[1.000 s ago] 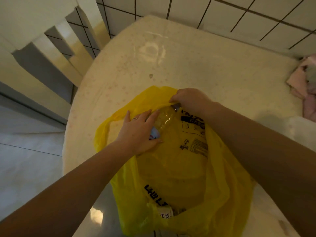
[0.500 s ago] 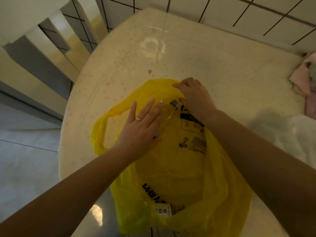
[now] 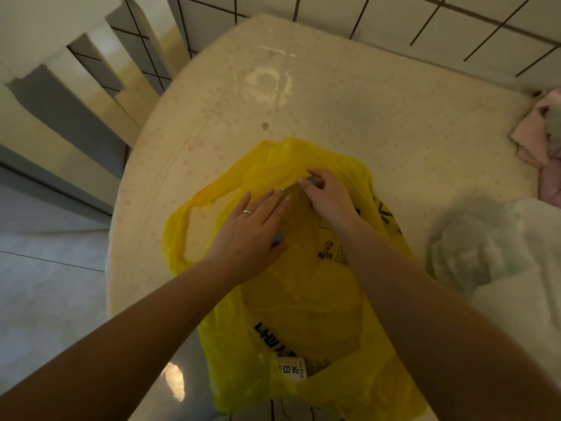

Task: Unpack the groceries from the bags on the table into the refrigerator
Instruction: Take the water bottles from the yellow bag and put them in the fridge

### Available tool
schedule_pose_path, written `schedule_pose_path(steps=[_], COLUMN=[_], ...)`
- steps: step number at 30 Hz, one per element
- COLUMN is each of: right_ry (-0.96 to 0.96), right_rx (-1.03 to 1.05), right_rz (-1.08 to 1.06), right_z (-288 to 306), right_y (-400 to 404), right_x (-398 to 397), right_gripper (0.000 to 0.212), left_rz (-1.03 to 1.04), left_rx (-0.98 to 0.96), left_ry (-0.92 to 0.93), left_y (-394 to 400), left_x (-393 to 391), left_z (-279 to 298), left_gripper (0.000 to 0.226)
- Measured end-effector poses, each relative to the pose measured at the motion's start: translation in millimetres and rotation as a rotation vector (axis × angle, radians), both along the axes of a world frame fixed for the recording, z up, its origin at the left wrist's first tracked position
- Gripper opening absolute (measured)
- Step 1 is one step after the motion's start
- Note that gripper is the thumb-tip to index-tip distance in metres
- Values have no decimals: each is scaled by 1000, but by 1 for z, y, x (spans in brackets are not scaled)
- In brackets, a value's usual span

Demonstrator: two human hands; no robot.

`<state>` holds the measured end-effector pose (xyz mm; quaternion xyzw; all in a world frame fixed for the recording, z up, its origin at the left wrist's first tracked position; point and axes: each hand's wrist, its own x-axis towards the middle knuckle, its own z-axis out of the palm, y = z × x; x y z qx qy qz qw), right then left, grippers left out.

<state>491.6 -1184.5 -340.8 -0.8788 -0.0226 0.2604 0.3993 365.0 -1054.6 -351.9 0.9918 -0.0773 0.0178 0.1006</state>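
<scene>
Right hand pinches a small bluish cap at the yellow bag's mouth, fingers curled. Left hand lies flat, fingers straight, pressing the plastic over a clear bottle inside; ring on one finger. Bag lies on the table, handles toward the far side. White bag just right of it. Pink cloth at right edge.

We see a thin, translucent yellow plastic bag, crinkled and faintly glossy, with black print. The table wears a smooth, shiny covering with a pale pink floral pattern that reflects light. Pink cloth looks soft and matt; the white bag looks filmy. The wall tiles look glazed.
</scene>
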Motion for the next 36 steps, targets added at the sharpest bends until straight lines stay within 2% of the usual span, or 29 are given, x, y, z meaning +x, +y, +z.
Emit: schedule_pose_path(steps=[5, 9, 12, 14, 18, 23, 28, 31, 36], right_ry=[7, -5, -60, -185, -505, -730, -765, -761, -644], right_rx=[76, 268, 393, 403, 352, 222, 147, 127, 102], right_rz=[-134, -289, -325, -249, 39, 198, 233, 270, 335], right_z=[2, 14, 33, 50, 92, 115, 102, 99, 102], right_y=[-2, -15, -24, -26, -17, -21, -30, -33, -41], right_x=[-7, -26, -46, -58, -78, -98, -111, -114, -120], right_gripper=[41, 26, 19, 20, 29, 27, 33, 47, 68], left_rz=[-7, 20, 95, 150, 270, 303, 319, 337, 305], left_rx=[-19, -61, -164, -283, -600, -718, -759, -805, -796], left_ry=[-2, -11, -39, -55, -52, -107, -50, -56, -55], left_y=[0, -2, -7, -11, -16, -23, -34, -39, -37], left_x=[-4, -13, -21, -24, -28, -33, -41, -43, -43], left_z=[1, 5, 15, 26, 55, 63, 48, 47, 46], left_gripper=[81, 84, 77, 79, 88, 82, 78, 79, 80])
